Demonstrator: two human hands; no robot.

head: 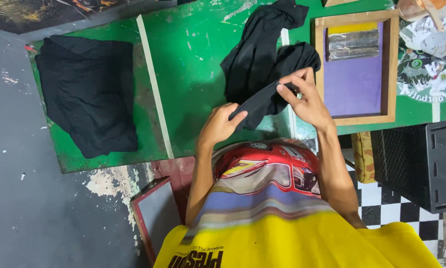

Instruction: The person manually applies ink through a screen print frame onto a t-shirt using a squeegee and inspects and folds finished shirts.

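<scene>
Green table is lying beneath both hands: left hand and right hand are pinching a black garment between them.

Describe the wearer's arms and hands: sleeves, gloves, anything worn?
Both hands are bare: no gloves on the left hand or the right hand, and no rings or watch visible. The forearms are uncovered. A yellow shirt with a striped multicolour print and dark lettering covers the upper arms.

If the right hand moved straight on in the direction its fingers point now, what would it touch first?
The right hand points up and to the left in the picture, already pinching the black cloth. Going on, it would probably press further into that bunched cloth, then reach the green table; depth is unclear.
</scene>
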